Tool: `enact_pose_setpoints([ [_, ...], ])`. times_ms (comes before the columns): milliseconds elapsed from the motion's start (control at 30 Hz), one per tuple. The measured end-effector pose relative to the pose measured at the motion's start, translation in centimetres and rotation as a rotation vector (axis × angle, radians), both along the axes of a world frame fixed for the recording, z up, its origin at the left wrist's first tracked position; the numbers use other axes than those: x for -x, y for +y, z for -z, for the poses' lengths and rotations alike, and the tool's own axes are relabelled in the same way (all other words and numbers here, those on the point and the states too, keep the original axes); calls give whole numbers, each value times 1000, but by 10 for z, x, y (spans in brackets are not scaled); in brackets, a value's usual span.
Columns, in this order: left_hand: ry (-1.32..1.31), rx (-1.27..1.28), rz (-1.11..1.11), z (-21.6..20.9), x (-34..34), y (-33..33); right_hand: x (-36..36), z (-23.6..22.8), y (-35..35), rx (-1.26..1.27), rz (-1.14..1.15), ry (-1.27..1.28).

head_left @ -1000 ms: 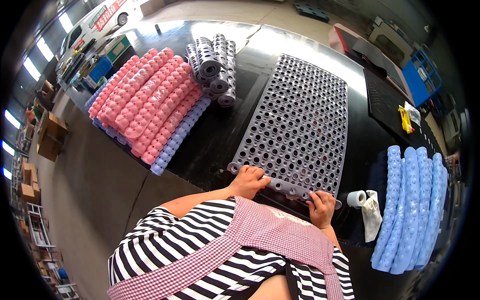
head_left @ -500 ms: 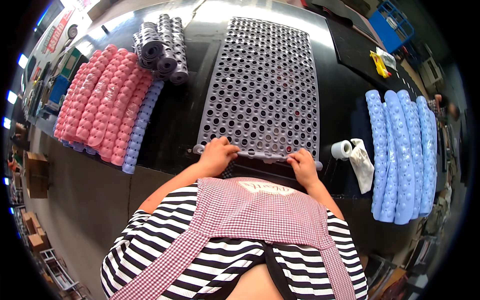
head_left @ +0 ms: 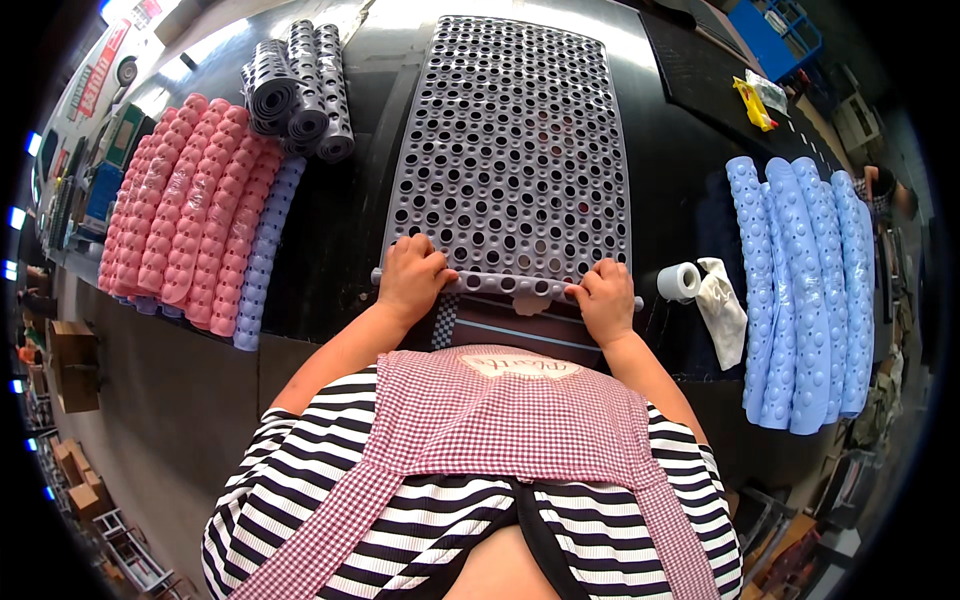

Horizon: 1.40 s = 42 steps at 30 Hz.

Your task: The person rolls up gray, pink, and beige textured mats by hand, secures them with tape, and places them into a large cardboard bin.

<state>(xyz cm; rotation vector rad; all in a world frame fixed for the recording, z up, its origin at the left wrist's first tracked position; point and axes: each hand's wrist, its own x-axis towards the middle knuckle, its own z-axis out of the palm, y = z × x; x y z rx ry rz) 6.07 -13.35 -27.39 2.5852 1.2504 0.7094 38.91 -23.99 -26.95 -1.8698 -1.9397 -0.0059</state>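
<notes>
A grey plastic bath mat point(head_left: 510, 150) full of round holes lies lengthwise on the black table in front of me. Its near edge is curled into a thin roll. My left hand point(head_left: 410, 275) grips the left part of that roll, fingers over the top and thumb at the near side. Toward the right end, my right hand point(head_left: 606, 300) holds the same roll with its fingers curled round it. Between my hands the rolled edge shows bare. Just nearer to me, a dark patterned sheet point(head_left: 520, 328) with light stripes and a checked strip lies on the table.
Rolled pink mats point(head_left: 185, 200) are stacked at the left, with a blue roll point(head_left: 268, 250) beside them. Several grey rolls point(head_left: 305, 100) lie far left. On the right are a tape roll point(head_left: 679, 282), a white cloth point(head_left: 722, 315), blue rolled mats point(head_left: 800, 290) and a yellow item point(head_left: 754, 104).
Both hands have moved forward, away from me, and the near edge of the grey mat has rolled up a little more. More of the patterned sheet shows.
</notes>
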Motion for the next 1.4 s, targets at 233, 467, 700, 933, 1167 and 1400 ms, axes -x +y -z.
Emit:
enact_pose_setpoints([
  [233, 225, -162, 222, -12, 7, -18, 11, 6, -28, 55, -78, -244],
  [467, -21, 53, 44, -2, 0, 7, -15, 17, -1, 132, 146, 354],
  [700, 4, -219, -30, -14, -30, 45, -36, 14, 50, -134, 55, 266],
  [933, 114, 96, 71, -23, -17, 3, -8, 10, 8, -118, 37, -118],
  [1167, 153, 164, -1, -10, -43, 13, 3, 13, 29, 89, 33, -158],
  [1400, 354, 482, -184, -32, -98, 139, -59, 32, 165, 13, 67, -277],
])
